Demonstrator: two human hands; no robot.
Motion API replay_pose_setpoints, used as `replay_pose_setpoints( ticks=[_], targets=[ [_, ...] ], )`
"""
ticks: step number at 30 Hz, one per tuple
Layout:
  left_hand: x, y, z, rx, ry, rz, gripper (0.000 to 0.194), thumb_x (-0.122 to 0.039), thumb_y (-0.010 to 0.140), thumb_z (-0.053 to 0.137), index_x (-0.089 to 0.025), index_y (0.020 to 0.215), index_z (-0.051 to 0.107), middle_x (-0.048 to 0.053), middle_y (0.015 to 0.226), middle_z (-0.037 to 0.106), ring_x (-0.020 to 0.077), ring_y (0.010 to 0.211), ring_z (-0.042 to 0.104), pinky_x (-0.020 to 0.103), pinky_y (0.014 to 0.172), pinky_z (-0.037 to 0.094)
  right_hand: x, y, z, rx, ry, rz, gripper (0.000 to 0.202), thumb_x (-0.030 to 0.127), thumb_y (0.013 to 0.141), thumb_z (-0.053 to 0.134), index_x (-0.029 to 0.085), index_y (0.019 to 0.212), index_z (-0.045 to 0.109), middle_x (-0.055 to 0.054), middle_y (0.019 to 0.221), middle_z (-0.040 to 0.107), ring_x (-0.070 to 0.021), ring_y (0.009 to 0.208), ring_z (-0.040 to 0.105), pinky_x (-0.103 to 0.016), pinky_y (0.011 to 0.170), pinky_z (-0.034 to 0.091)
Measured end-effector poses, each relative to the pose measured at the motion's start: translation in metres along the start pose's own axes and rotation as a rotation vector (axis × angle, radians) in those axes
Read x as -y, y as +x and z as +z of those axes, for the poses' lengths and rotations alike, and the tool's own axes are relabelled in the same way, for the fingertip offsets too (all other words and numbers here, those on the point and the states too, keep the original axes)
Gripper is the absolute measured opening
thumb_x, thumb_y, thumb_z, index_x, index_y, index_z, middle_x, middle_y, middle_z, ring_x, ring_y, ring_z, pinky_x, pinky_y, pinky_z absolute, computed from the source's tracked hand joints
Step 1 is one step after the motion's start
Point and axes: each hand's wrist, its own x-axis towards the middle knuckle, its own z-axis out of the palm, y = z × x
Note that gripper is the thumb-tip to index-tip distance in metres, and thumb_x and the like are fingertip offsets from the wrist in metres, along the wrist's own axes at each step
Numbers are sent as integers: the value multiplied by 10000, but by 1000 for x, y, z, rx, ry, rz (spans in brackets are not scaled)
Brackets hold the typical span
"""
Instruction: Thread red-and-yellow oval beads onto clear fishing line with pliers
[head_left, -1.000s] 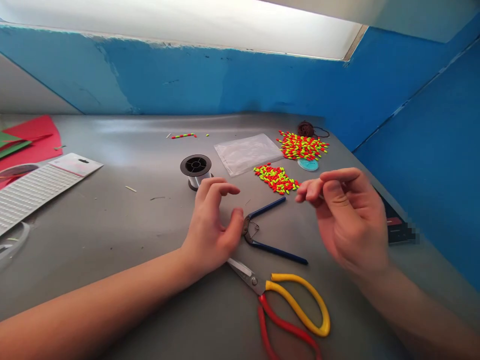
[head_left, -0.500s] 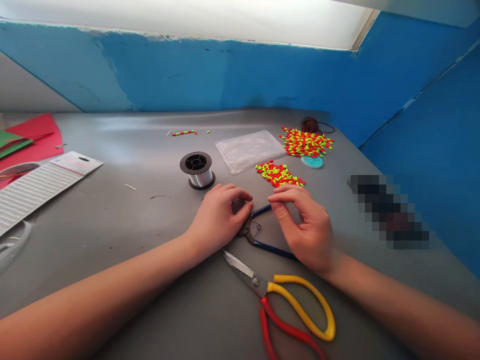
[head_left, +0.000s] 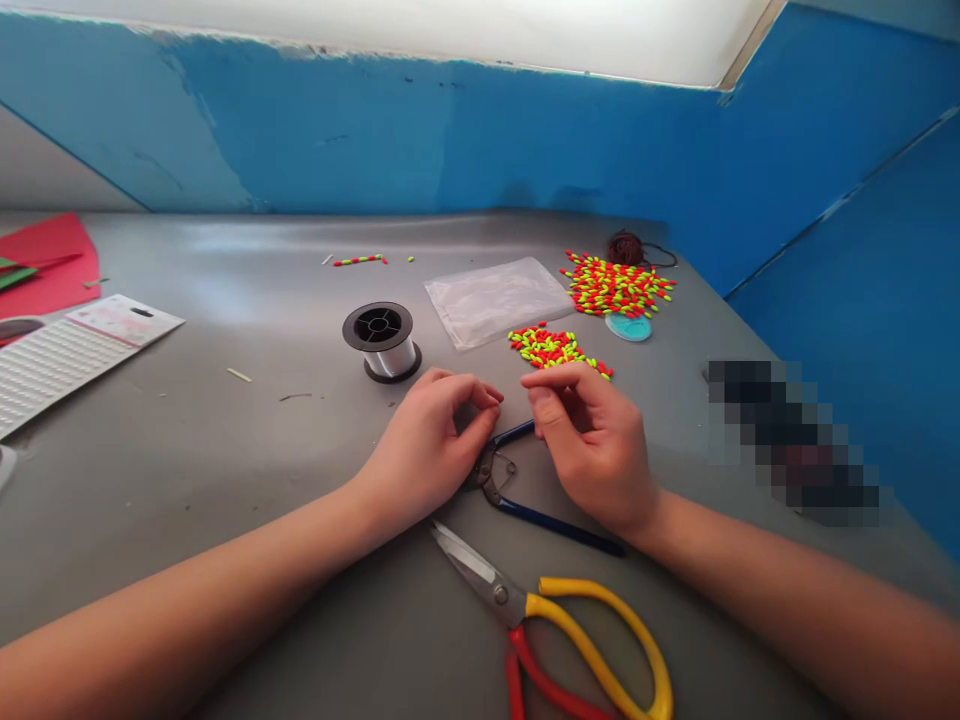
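Both hands rest on the grey worktop (head_left: 225, 470), over the blue-handled pliers (head_left: 525, 505). The left hand (head_left: 424, 455) has fingers curled, tips pinched together; the right hand (head_left: 596, 450) likewise; what they pinch is too small to tell. At 12 o'clock lies a bead pile (head_left: 555, 348); at 11, a line spool (head_left: 381, 340). No writing is legible.

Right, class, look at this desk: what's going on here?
A person sits at a grey table, left hand and right hand pinched close together over blue-handled pliers; what the fingertips hold is too small to tell. Nearby lie a line spool, red-and-yellow beads and scissors.
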Motion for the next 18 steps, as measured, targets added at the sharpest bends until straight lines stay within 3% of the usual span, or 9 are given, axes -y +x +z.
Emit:
replay_pose_setpoints(
  ticks=[6, 9, 13, 18],
  targets=[
    [-5, -5, -2, -87, -143, 142, 53, -159, 967, 691, -205, 956, 715, 43, 1017, 769, 193, 1173, 681, 316, 1021, 538, -4, -5, -3, 56, 154, 97, 86, 249, 1081, 596, 231, 1132, 664, -6, 982, 739, -114, 731, 703, -241, 620, 571],
    [-4, -7, -4, -90, -163, 119, 67, -153, 974, 690, -201, 1007, 724, 35, 1028, 764, 171, 1058, 710, 290, 955, 554, -4, -4, -4, 94, 170, 119, 97, 221, 1077, 599, 236, 1134, 676, 30, 896, 707, -82, 658, 638, -208, 578, 512],
    [-4, -11, -7, -82, -144, 59, 84, -169, 970, 722, -225, 1025, 751, 5, 1011, 775, 128, 925, 716, 231, 847, 556, -3, 0, -6, 90, 23, 43, 121, 174, 1061, 608, 227, 1113, 702, 51, 838, 682, -70, 641, 575, -199, 586, 471],
    [-11, -18, -7, 8, -212, 10, 84, -168, 976, 708, -230, 1001, 760, 2, 958, 781, 122, 858, 730, 222, 793, 578, -1, 3, -8, 74, -44, -19, 162, 153, 1066, 592, 213, 1135, 725, 14, 999, 747, -97, 880, 678, -209, 786, 535]
  ],
)
